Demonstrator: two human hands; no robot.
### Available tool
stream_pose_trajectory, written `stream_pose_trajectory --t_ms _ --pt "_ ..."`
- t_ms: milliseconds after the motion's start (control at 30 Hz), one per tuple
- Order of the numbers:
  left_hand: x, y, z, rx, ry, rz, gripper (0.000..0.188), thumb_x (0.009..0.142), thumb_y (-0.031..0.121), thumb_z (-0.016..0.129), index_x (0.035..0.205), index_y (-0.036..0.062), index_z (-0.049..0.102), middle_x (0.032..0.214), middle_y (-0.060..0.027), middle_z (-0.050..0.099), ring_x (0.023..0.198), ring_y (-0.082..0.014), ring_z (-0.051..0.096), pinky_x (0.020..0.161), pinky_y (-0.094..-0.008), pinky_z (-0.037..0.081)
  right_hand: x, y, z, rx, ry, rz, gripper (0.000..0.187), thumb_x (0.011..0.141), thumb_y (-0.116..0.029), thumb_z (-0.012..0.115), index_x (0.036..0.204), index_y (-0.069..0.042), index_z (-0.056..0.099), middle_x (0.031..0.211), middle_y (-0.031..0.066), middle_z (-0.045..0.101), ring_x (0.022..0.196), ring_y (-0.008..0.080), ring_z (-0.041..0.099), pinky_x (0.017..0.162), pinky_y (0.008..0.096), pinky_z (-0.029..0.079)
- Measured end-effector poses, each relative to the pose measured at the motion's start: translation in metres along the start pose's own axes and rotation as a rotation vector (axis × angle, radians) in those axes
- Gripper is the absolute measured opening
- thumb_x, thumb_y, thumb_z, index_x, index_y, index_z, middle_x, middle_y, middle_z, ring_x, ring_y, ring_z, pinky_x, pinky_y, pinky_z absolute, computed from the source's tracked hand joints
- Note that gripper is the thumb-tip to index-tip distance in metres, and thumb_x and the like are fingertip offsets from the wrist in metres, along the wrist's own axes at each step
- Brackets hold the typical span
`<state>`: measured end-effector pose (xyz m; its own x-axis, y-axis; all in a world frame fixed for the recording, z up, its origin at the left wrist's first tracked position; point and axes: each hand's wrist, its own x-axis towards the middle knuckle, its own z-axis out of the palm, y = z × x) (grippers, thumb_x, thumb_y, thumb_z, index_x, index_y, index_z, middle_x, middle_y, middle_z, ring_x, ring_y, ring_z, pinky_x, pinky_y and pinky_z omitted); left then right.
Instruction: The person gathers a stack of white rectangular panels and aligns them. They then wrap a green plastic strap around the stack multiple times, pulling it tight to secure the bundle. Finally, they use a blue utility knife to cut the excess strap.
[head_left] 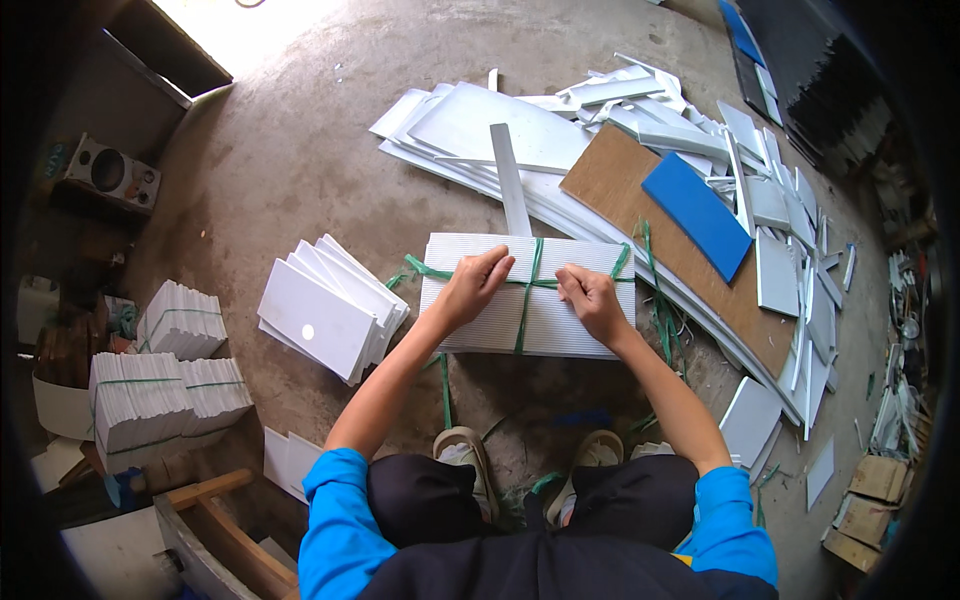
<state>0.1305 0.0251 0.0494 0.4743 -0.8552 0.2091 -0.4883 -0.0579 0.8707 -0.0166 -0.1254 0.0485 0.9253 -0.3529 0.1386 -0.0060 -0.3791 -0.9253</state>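
A stack of white ridged sheets point(460, 325) lies on the floor in front of my feet. Green plastic twine point(530, 268) runs across it both ways and crosses near the middle. My left hand point(478, 285) is closed over the twine left of the crossing, and my right hand point(592, 298) is closed on it to the right. Loose twine tails stick out past both sides of the stack. Just left of the bundle sits a fanned pile of smooth white panels point(320, 305).
Tied white bundles point(140, 400) stand at the left, near a wooden frame point(210, 495). White offcuts point(690, 140), a brown board point(620, 180) and a blue panel point(697, 215) spread over the far right. Loose green twine point(662, 310) trails beside the stack. Cardboard boxes point(865, 515) lie at the right edge.
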Motion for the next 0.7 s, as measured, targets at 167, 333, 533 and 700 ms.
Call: stream_pose_trajectory --t_ms 167,333,533,700 --pt "-0.006 0.011 -0.003 0.131 0.339 0.100 0.015 0.089 0.011 0.049 0.084 -0.0031 0.049 0.074 -0.0147 0.050 0.061 -0.0252 0.049 0.056 -0.0327 0.039 -0.013 -0.017 -0.023 -0.135 -0.014 -0.281 0.020 0.087 -0.016 0.054 0.078 0.002 0.059 0.094 0.0089 0.054 0.083 0.0194 0.052 0.076 0.0296 0.043" --pt "-0.007 0.052 0.008 -0.056 0.109 -0.272 0.019 0.091 0.015 0.049 0.094 -0.0006 0.059 0.075 -0.0060 0.059 0.060 -0.0088 0.047 0.056 -0.0252 0.041 0.001 -0.071 -0.054 -0.403 -0.280 -0.328 0.017 0.080 -0.020 0.063 0.083 -0.003 0.061 0.111 0.0098 0.048 0.098 0.0246 0.050 0.088 0.0385 0.040" --pt "-0.022 0.062 0.022 0.246 0.025 0.008 0.018 0.089 0.018 0.051 0.097 0.0053 0.062 0.089 -0.0109 0.053 0.072 -0.0225 0.055 0.067 -0.0318 0.045 0.047 -0.080 -0.048 -0.801 -0.153 -0.481 0.020 0.081 -0.024 0.060 0.095 -0.010 0.060 0.113 0.0094 0.046 0.112 0.0239 0.041 0.094 0.0408 0.032" --pt "-0.025 0.028 0.011 -0.065 0.164 -0.211 0.024 0.089 0.026 0.053 0.093 0.0074 0.066 0.074 -0.0006 0.049 0.060 -0.0098 0.044 0.056 -0.0231 0.038 0.044 -0.057 -0.008 -0.933 0.359 -0.602 0.033 0.077 -0.013 0.061 0.108 -0.007 0.051 0.109 0.0114 0.049 0.110 0.0272 0.043 0.099 0.0421 0.030"
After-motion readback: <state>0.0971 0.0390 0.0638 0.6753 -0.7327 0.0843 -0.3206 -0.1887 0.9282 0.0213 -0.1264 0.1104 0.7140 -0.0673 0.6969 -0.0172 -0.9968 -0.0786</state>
